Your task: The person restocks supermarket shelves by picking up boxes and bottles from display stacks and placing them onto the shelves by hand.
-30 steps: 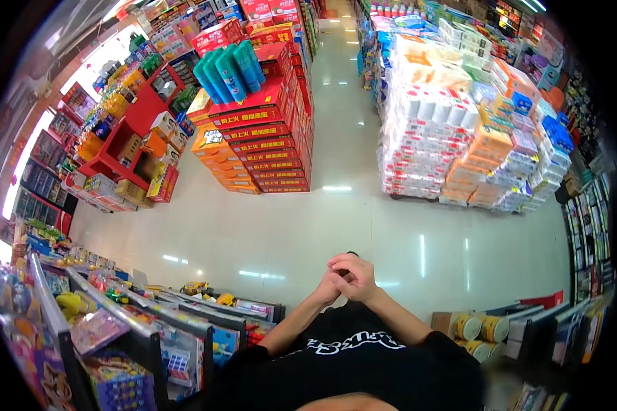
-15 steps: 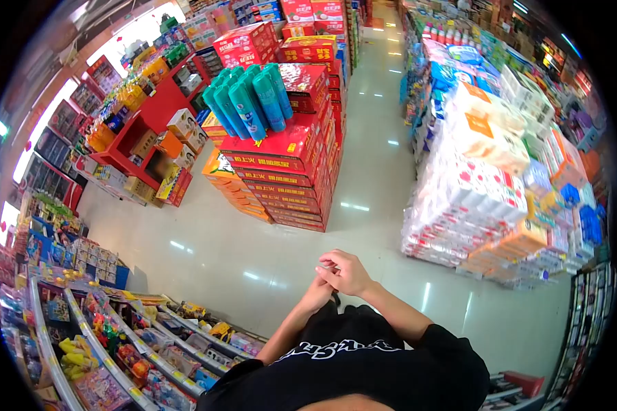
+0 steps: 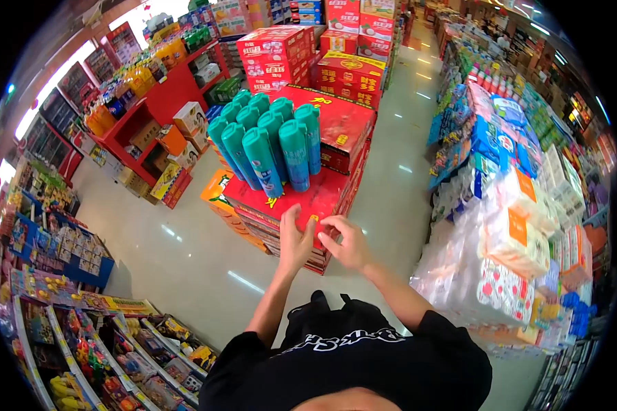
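Note:
My left hand point(image 3: 295, 244) is raised at the near edge of a stack of red cartons point(image 3: 322, 195), its fingers apart and nothing in them. Close beside it is my right hand point(image 3: 349, 244), also empty, with fingers curved and thumb spread. I cannot tell whether either hand touches the cartons. Several blue spray cans point(image 3: 297, 161) with teal caps stand upright in a tight group on top of the stack, just beyond my left hand. Behind them, another red carton point(image 3: 336, 123) lies on the same stack.
Wrapped tissue packs point(image 3: 504, 288) are piled to the right of the aisle. A red shelf point(image 3: 164, 103) holding bottles is at the back left. Toy shelves point(image 3: 116, 349) curve along the lower left. Pale, shiny floor tiles point(image 3: 178, 260) run between the displays.
My hands were together near my body; they have separated and reached forward to the carton stack. The stack and spray cans now appear closer, as I have stepped toward them.

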{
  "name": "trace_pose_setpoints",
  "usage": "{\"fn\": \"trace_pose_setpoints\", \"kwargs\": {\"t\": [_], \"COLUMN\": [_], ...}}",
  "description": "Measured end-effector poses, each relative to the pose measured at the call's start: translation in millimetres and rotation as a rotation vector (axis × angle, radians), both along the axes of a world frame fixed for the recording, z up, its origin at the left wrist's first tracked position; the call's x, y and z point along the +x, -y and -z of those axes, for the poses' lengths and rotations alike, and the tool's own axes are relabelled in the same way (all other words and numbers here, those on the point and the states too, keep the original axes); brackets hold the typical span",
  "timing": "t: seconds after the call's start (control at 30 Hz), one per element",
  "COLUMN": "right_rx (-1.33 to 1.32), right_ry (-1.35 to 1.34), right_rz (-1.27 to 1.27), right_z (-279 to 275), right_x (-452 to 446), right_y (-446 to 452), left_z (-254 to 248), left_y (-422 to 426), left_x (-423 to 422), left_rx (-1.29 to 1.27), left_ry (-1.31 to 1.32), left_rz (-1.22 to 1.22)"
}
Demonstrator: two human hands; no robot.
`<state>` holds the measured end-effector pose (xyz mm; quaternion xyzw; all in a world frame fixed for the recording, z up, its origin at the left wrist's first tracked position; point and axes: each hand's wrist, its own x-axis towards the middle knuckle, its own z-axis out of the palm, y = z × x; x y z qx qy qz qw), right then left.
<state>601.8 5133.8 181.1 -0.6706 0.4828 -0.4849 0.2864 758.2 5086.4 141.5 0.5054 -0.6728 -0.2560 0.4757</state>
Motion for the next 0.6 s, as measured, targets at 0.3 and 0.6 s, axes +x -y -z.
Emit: {"fn": "trace_pose_setpoints", "kwargs": {"t": [0.3, 0.6], "right_rx": [-0.012, -0.324], "right_ry": [0.287, 0.171], "right_rz": [-0.106, -0.308], "right_z": [-5, 8], "right_x": [-23, -56], "right_y": [161, 205], "left_z": [-84, -89], "left_y": [127, 127], "left_x": [-48, -89], "left_rx": [-0.305, -0.151], "left_ry": [0.312, 0.029], "left_rz": [-0.31, -0.315]}}
